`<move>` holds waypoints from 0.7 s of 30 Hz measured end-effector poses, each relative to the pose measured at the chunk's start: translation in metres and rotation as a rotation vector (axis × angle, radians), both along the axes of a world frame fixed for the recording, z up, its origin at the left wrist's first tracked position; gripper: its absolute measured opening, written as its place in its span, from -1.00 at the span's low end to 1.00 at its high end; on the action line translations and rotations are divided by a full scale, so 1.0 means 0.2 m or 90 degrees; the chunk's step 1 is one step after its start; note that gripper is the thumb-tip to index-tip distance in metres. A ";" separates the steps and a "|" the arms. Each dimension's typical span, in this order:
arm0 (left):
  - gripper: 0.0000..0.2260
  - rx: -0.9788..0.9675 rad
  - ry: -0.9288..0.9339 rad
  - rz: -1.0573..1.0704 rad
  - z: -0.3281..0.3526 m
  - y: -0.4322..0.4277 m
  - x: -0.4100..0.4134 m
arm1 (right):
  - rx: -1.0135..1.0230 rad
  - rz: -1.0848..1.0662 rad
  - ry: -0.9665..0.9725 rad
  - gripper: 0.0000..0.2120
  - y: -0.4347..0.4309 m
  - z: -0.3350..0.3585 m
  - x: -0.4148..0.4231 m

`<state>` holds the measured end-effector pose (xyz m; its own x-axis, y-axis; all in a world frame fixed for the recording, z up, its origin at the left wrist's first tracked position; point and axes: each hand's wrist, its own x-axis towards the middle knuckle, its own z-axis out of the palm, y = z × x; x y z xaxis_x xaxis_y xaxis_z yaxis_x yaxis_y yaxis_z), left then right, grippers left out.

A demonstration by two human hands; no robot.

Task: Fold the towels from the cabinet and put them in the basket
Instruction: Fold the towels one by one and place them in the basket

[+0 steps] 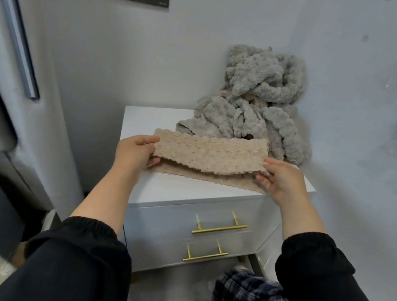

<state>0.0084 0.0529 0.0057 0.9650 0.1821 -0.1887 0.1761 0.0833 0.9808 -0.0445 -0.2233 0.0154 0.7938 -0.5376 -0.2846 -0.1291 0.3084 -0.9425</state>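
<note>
My left hand (136, 151) and right hand (281, 180) each pinch one end of the beige towel (207, 155), folded lengthwise on the white cabinet (186, 192); its ends hide my fingertips. Grey towels (254, 107) crowd the far right corner; bare top lies near.
</note>
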 end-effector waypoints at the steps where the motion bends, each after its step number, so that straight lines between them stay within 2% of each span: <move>1: -0.75 0.023 -0.003 0.004 -0.02 0.01 0.00 | -0.053 0.014 0.018 -0.85 0.00 -0.01 -0.01; 4: -0.74 0.169 -0.039 0.013 -0.07 0.03 -0.01 | -0.291 0.025 0.085 -0.82 -0.03 -0.07 -0.01; 6: -0.74 0.248 -0.077 0.004 -0.08 0.02 -0.02 | -0.395 0.013 0.099 -0.77 -0.03 -0.09 -0.01; 9: -0.74 0.277 -0.118 -0.003 -0.07 0.01 -0.01 | -0.428 -0.003 0.065 -0.80 -0.03 -0.08 -0.01; 12: -0.77 0.202 -0.121 0.019 -0.06 0.01 0.02 | -0.422 -0.036 0.006 -0.86 -0.06 -0.07 0.00; 14: -0.77 0.182 -0.111 0.022 -0.07 0.01 0.04 | -0.431 -0.032 0.013 -0.85 -0.07 -0.08 0.01; 17: -0.70 0.290 -0.101 -0.010 -0.09 0.01 0.05 | -0.469 0.015 0.065 -0.78 -0.08 -0.12 0.01; 21: -0.65 0.537 -0.073 -0.007 -0.05 -0.02 0.04 | -0.525 0.054 0.105 -0.70 -0.08 -0.11 0.02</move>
<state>0.0155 0.0483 -0.0050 0.9724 0.2081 0.1058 0.0678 -0.6851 0.7253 -0.0410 -0.2387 -0.0067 0.8235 -0.5644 0.0573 -0.2761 -0.4870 -0.8286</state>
